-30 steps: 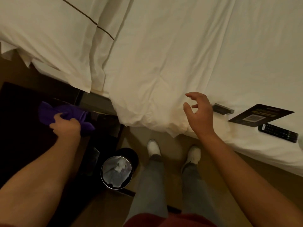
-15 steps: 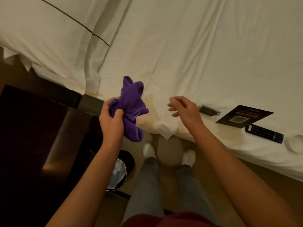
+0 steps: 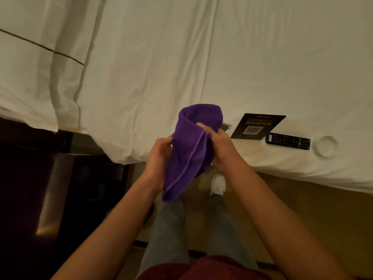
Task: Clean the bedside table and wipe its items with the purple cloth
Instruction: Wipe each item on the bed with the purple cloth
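Quantities in view: one purple cloth [image 3: 191, 150]; two hands, left hand [image 3: 158, 158] and right hand [image 3: 221, 147]; one remote control [image 3: 287, 141]; one black card [image 3: 257, 126]; one bedside table [image 3: 40, 178]; one white shoe [image 3: 218, 183].

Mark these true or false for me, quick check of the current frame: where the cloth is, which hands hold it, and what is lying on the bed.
1. Both the left hand and the right hand hold the purple terry cloth. True.
2. The purple cloth lies on the dark wooden bedside table. False: it is held up in front of the white bed sheet.
3. A black remote control lies on the bed. True.
4. The black printed card lies on the floor. False: it lies on the bed, beside the remote.
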`<state>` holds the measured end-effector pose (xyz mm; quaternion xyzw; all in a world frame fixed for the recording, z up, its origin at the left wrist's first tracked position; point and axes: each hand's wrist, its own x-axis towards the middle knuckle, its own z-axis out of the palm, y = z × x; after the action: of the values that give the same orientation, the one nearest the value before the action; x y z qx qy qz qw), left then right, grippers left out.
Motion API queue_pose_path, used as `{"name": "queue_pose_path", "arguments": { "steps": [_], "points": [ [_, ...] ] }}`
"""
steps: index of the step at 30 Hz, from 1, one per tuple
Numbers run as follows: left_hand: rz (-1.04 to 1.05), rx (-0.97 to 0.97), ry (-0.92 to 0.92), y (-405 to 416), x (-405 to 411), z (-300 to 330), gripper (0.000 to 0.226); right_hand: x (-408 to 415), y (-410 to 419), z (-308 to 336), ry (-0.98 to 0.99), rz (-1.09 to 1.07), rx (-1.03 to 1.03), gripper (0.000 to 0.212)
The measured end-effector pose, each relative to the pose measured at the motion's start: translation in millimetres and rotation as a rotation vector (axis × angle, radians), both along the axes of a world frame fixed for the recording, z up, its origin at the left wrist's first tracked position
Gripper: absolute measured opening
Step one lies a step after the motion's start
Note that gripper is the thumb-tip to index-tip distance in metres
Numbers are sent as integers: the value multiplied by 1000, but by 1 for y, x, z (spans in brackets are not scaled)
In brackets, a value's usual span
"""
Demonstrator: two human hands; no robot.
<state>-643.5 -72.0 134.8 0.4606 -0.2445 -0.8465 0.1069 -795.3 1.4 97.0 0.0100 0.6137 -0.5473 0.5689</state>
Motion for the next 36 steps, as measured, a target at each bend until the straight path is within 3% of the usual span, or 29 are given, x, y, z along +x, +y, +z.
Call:
{"name": "queue_pose_path", "arguments": {
  "steps": [3, 5, 9, 12, 14, 16, 18, 21, 23, 26, 30, 36],
  "points": [
    [-216, -104, 9, -4, -15, -7, 64, -16, 10, 13, 174, 83, 39, 52],
    [-302, -217, -19, -11, -29, -6, 68, -27, 15, 24, 314, 155, 28, 47],
    [-466, -331, -19, -25, -47, 0, 61, -48, 25, 41, 455, 221, 22, 51],
    [-639, -471, -50, -25, -56, 0, 41, -62, 32, 47, 436, 154, -19, 41],
    [-680, -513, -33, -21, -61, -3, 39, -71, 35, 51, 375, 78, -30, 32],
    [-627, -645, -47, -18, -68, 1, 61, -80, 40, 55, 286, 30, -2, 31],
    [-557, -915, -114, -14, -73, 8, 90, -89, 43, 57, 255, 56, 81, 39],
    [-637, -1218, -97, -11, -82, 15, 106, -97, 45, 59, 273, 176, 199, 51],
    [-707, -1069, -62, -7, -91, 18, 103, -98, 47, 62, 267, 198, 164, 52],
    [-654, -777, -7, 2, -100, 20, 85, -99, 52, 65, 208, 152, 32, 43],
    [-557, -634, 36, 11, -101, 18, 73, -104, 64, 58, 48, 57, -112, 40],
    [-594, -441, 14, 24, -103, 17, 56, -105, 75, 49, -127, -102, -255, 40]
  ]
}}
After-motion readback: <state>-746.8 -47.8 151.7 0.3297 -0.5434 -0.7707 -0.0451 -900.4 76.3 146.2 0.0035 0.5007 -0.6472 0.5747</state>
